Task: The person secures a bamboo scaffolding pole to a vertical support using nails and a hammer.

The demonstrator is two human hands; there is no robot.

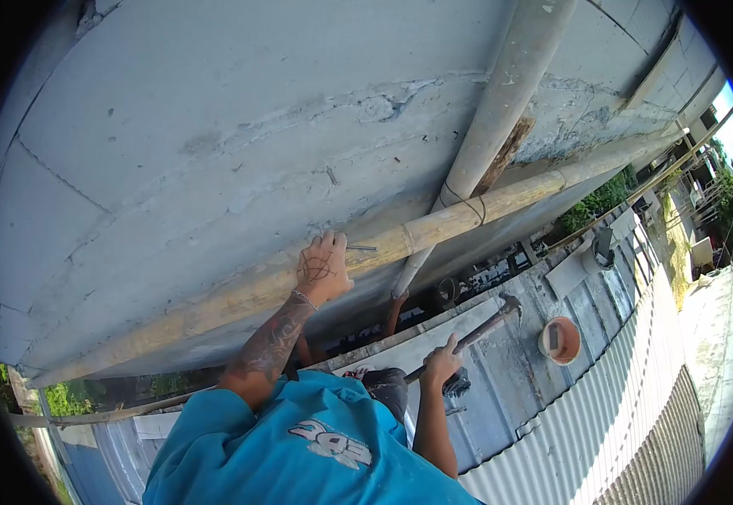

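My left hand [324,268] is closed on top of the horizontal bamboo pole [442,225], close to the wall. A short thin metal rod [361,248] sticks out from the fist on its right side; whether it is a nail or a chisel I cannot make out. Lower and to the right, my right hand [442,364] grips the handle of a hammer [488,324]. The hammer's head points up and away, over the metal roof and apart from the wall. A tie binds the bamboo to a slanting upright pole [509,101].
A rough grey wall [257,143] fills the upper left. Below me lies a metal roof [518,396] with a bucket [559,340] and, farther off, a grey container [598,255]. Corrugated sheets [602,421] run along the right. A wooden piece [505,156] is behind the upright pole.
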